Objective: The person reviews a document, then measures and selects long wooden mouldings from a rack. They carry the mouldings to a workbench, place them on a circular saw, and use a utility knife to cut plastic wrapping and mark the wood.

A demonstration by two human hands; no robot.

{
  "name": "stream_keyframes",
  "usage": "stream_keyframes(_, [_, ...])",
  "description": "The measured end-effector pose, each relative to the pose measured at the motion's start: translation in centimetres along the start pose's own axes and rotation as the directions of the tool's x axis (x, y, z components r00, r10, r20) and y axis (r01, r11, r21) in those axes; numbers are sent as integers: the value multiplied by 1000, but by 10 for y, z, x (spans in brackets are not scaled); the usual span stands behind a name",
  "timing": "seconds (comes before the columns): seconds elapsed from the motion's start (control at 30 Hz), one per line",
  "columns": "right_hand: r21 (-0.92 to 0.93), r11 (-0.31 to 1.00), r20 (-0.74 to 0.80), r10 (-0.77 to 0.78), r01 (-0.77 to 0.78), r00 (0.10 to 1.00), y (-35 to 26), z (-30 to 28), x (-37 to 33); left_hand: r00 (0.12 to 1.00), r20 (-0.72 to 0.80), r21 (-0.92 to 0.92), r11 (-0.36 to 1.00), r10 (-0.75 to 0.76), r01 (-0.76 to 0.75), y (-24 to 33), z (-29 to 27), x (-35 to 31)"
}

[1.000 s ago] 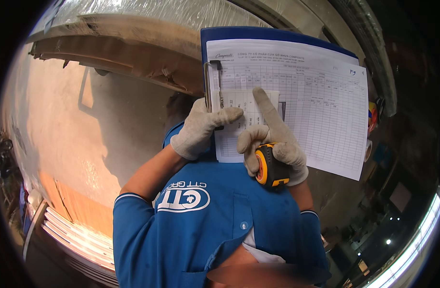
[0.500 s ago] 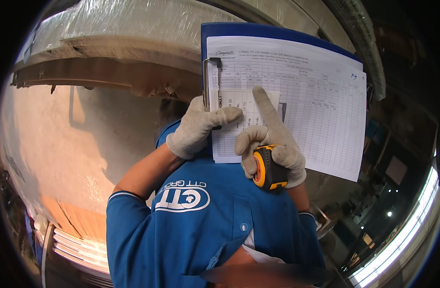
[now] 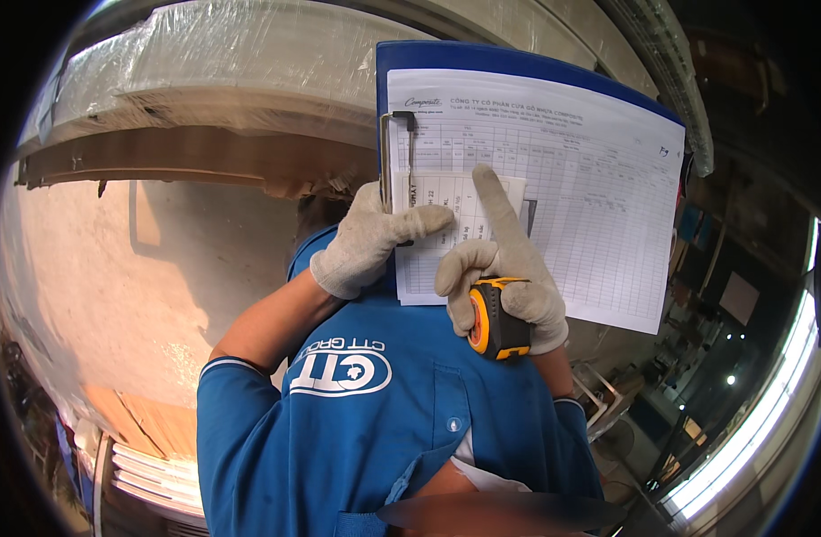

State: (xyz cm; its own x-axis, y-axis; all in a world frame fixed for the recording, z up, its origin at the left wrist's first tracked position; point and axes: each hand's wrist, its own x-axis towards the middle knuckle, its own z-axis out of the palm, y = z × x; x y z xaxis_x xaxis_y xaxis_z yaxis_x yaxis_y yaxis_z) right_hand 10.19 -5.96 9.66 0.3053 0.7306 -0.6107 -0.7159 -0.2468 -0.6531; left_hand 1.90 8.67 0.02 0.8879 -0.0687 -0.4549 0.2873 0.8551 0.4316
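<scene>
A blue clipboard is held up before my chest, with printed table sheets under its metal clip. My left hand, in a pale knit glove, grips the board at its clip side, thumb lying over the papers. A small white slip rests on top of the sheets by that thumb. My right hand, gloved the same way, is closed round a black and yellow tape measure. Its index finger stretches out over the slip and the sheets. No blade shows out of the tape measure.
Beyond the clipboard lies a long stack wrapped in clear film. Pale floor with a shadow spreads at the left. White stacked panels stand at the lower left. On the right are a dim workshop area and a bright opening.
The outstretched right index finger and the tape measure have shifted very slightly. Both hands keep their hold; the surroundings have moved a little in view.
</scene>
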Motion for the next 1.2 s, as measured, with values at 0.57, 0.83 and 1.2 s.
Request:
stream_keyframes(0.57, [-29, 1000, -40, -7, 5, 999, 2, 12, -3, 1000, 22, -40, 999, -8, 8, -2, -5, -1])
stream_keyframes(0.83, [-19, 999, -3, -38, 38, 999, -2, 11, -4, 999, 23, -24, 999, -30, 30, -1, -4, -1])
stream_keyframes(1.2, [34, 998, -31, -55, 56, 998, -2, 13, -7, 998, 37, -1, 998, -56, 56, 0, -4, -1])
